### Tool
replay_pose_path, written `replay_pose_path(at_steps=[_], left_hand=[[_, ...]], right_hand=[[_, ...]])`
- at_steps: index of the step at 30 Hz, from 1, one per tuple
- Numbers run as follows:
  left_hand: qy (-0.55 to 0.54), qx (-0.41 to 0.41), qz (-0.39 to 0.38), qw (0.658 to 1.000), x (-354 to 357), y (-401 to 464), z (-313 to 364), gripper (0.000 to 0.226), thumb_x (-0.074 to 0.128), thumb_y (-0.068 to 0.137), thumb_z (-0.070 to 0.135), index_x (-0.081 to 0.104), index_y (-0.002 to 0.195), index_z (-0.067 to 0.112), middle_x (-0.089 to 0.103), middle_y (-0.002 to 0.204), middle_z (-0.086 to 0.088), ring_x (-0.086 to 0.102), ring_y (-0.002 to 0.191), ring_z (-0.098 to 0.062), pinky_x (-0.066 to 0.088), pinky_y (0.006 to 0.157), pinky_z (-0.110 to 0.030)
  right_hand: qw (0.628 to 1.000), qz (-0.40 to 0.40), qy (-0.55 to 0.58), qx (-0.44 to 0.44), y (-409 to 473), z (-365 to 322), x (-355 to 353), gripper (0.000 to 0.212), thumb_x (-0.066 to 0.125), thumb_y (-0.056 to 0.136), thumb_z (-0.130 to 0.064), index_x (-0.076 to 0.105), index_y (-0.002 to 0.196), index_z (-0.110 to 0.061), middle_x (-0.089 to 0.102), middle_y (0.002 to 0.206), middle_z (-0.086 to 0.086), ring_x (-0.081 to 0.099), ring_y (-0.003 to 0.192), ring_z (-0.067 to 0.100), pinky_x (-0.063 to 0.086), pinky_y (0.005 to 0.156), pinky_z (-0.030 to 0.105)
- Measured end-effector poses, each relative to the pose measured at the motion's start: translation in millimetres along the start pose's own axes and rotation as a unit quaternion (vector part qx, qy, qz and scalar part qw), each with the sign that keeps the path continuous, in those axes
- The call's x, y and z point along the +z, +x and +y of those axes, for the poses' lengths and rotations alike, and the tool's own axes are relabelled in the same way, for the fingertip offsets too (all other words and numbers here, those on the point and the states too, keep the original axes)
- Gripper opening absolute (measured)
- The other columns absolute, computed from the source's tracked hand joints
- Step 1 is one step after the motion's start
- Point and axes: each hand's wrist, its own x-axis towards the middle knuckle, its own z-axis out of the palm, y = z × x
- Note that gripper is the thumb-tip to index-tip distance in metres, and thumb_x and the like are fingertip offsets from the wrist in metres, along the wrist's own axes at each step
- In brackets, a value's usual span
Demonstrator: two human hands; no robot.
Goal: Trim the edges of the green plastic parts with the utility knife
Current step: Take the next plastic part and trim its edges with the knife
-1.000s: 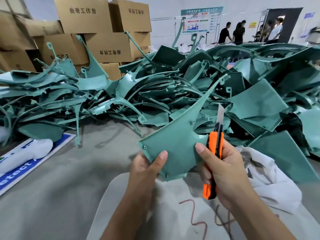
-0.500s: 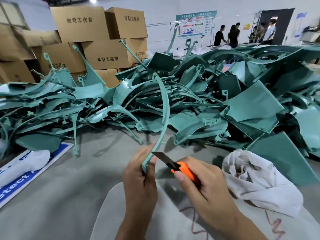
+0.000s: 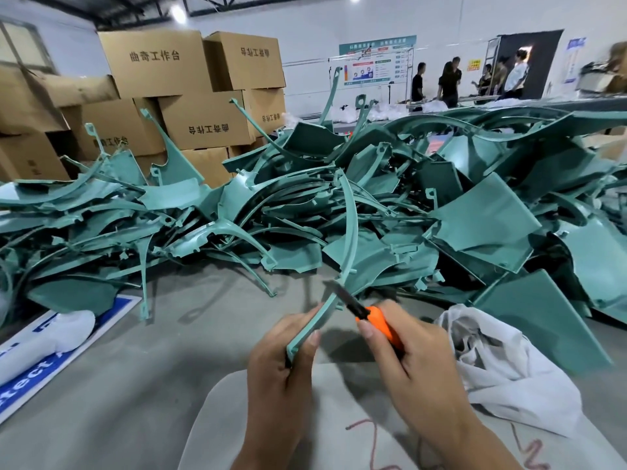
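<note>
The left hand (image 3: 281,354) grips the lower end of a curved, thin green plastic part (image 3: 349,232), fingers and thumb pinching it edge-on toward the camera. From this grip the part's long axis rises up and away from the person, arcing to the right and then back over the heap of similar green plastic mouldings (image 3: 475,212) that covers the grey floor (image 3: 135,385) behind.

The right hand (image 3: 417,361) is wrapped around the orange-handled utility knife (image 3: 376,320). The dark blade (image 3: 342,296) is extended and points up and to the left, meeting the part's right-hand edge just above the left hand's fingertips. The blade therefore lies across the part's long axis, not along it.

Judgement: the trimming stroke has to follow the edge upward, away from the holding hand. The left hand sits directly below the contact point, so a stroke drawn downward would bring the blade toward those fingers.

A crumpled white plastic bag (image 3: 502,361) lies just right of the right hand. Stacked brown cardboard boxes (image 3: 190,96) stand behind the heap.
</note>
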Motion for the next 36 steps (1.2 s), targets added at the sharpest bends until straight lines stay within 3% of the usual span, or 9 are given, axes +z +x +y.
replay_pose_path(at_steps=[2,6,11,14,18,21,25,31,36], left_hand=[[-0.001,0.004,-0.01,1.0,-1,0,1,0.026,0.058,0.099,0.012,0.076,0.112,0.026,0.074,0.107,0.004,0.071,0.097,-0.016,0.048,0.081,-0.017],[-0.024,-0.015,-0.021,0.999,0,-1,3,0.021,0.059,0.099,0.014,0.076,0.107,0.025,0.071,0.095,0.005,0.066,0.083,-0.011,0.045,0.074,-0.018],[-0.055,-0.028,-0.08,0.995,-12,2,-3,0.014,0.061,0.097,0.022,0.074,0.098,0.015,0.066,0.087,-0.002,0.06,0.076,-0.024,0.047,0.067,-0.036],[-0.117,-0.085,-0.084,0.986,-22,4,-12,0.014,0.068,0.09,0.02,0.072,0.093,0.006,0.065,0.09,-0.018,0.058,0.079,-0.036,0.048,0.074,-0.05],[-0.171,-0.139,-0.084,0.972,-30,2,-14,0.02,0.068,0.081,0.002,0.077,0.091,0.016,0.068,0.09,-0.006,0.059,0.085,-0.02,0.043,0.078,-0.041],[-0.183,-0.154,-0.066,0.969,-29,3,-14,0.037,0.059,0.066,-0.011,0.078,0.081,0.018,0.067,0.078,0.0,0.058,0.075,-0.016,0.046,0.067,-0.038],[-0.208,-0.178,0.025,0.962,-29,5,-12,0.049,0.051,0.053,-0.01,0.081,0.074,0.023,0.072,0.07,0.004,0.065,0.065,-0.01,0.058,0.055,-0.033],[-0.223,-0.178,0.054,0.957,-42,11,-11,0.049,0.048,0.044,-0.011,0.079,0.071,0.017,0.071,0.066,0.003,0.066,0.062,-0.01,0.055,0.05,-0.027],[-0.223,-0.187,0.081,0.953,-51,13,-12,0.054,0.031,0.053,-0.036,0.063,0.058,0.007,0.059,0.063,-0.006,0.054,0.063,-0.021,0.048,0.051,-0.023]], right_hand=[[0.999,0.022,-0.027,0.004,3,3,-4,0.032,0.048,0.106,-0.048,0.046,0.081,-0.028,0.045,0.061,-0.011,0.05,0.054,0.014,0.042,0.051,0.037],[0.998,0.041,-0.05,-0.01,4,1,-6,0.029,0.048,0.107,-0.045,0.046,0.083,-0.029,0.044,0.06,-0.012,0.049,0.054,0.013,0.041,0.049,0.037],[0.994,0.054,-0.089,-0.015,5,0,-7,0.029,0.048,0.107,-0.042,0.047,0.082,-0.026,0.041,0.061,-0.011,0.045,0.054,0.013,0.039,0.049,0.037],[0.993,0.049,-0.104,-0.014,5,0,-5,0.03,0.046,0.107,-0.045,0.049,0.083,-0.026,0.043,0.061,-0.012,0.045,0.054,0.011,0.039,0.049,0.036],[0.99,0.094,-0.102,0.021,11,9,-12,0.031,0.051,0.106,-0.04,0.045,0.079,-0.025,0.039,0.055,-0.012,0.045,0.05,0.013,0.03,0.048,0.022],[0.987,0.112,-0.11,0.042,13,19,-18,0.033,0.053,0.107,-0.036,0.041,0.078,-0.027,0.038,0.054,-0.01,0.044,0.051,0.017,0.026,0.051,0.022],[0.984,0.134,-0.105,0.05,15,23,-24,0.036,0.054,0.109,-0.034,0.039,0.077,-0.028,0.037,0.054,-0.011,0.044,0.052,0.015,0.027,0.048,0.018],[0.983,0.149,-0.084,0.069,16,23,-28,0.039,0.054,0.108,-0.035,0.037,0.075,-0.024,0.034,0.053,-0.005,0.037,0.05,0.017,0.027,0.046,0.024],[0.975,0.176,-0.074,0.114,16,27,-34,0.041,0.056,0.107,-0.031,0.038,0.072,-0.019,0.036,0.053,-0.001,0.036,0.05,0.019,0.032,0.05,0.035]])
